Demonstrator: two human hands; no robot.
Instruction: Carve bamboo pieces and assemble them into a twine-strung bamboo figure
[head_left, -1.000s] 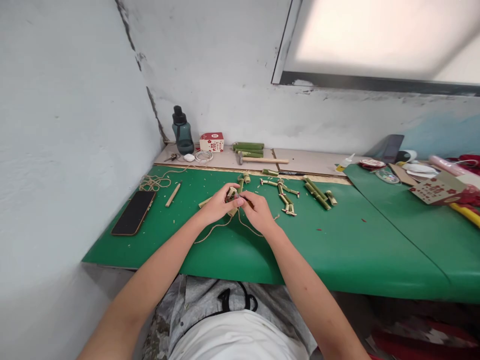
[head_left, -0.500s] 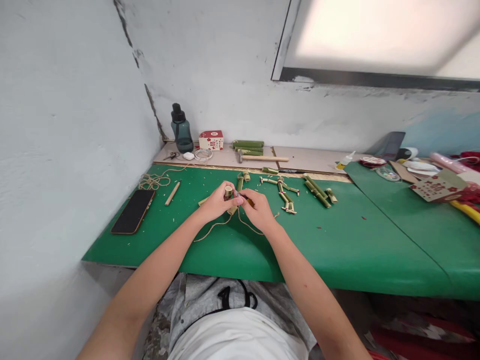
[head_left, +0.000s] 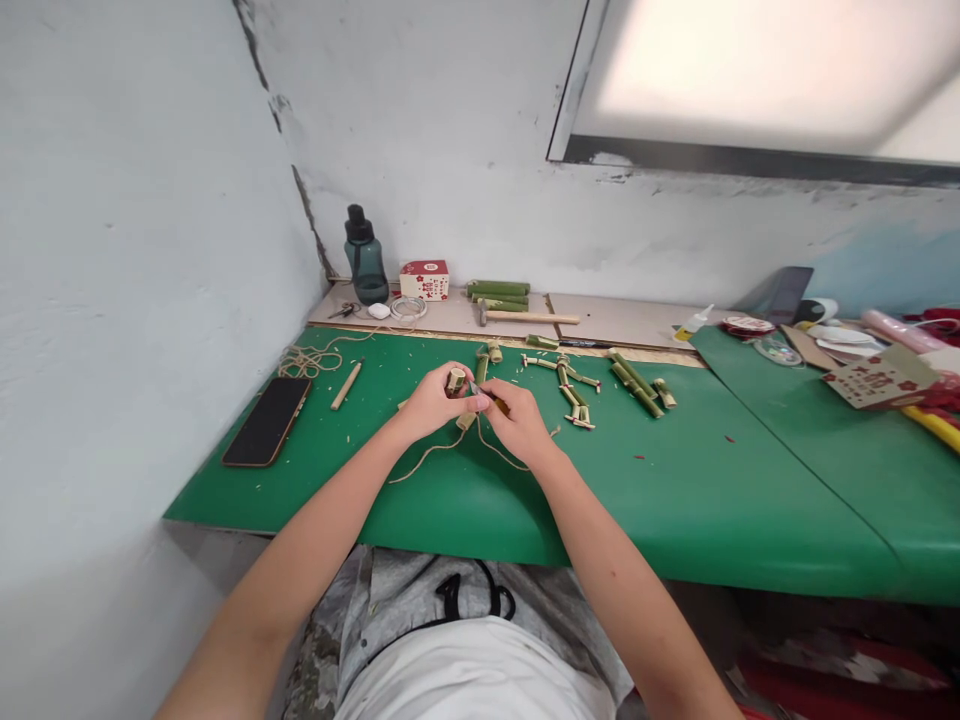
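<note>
My left hand (head_left: 433, 402) is closed around a short bamboo piece (head_left: 455, 379), whose pale cut end shows above the fingers. Against it, my right hand (head_left: 516, 415) grips a small knife (head_left: 501, 406) with a grey metal tip and a bit of yellow on its handle. The two hands meet over the green tabletop, so the contact between blade and bamboo is partly hidden. Below them lies another bamboo piece (head_left: 466, 420), with twine (head_left: 427, 458) trailing to both sides. A jointed bamboo figure (head_left: 564, 375) rests just right of my hands.
Left of my hands lie a phone (head_left: 268, 422), a wooden stick (head_left: 346, 386) and coiled twine (head_left: 304, 360). Along the back stand a water bottle (head_left: 366, 262) and a red-white box (head_left: 424, 280), near a hammer (head_left: 525, 317). Bamboo sticks (head_left: 636, 385) lie to the right.
The bamboo piece in my left hand has tilted slightly, and the knife's metal tip shows more plainly beside it. Both hands stay in nearly the same place.
</note>
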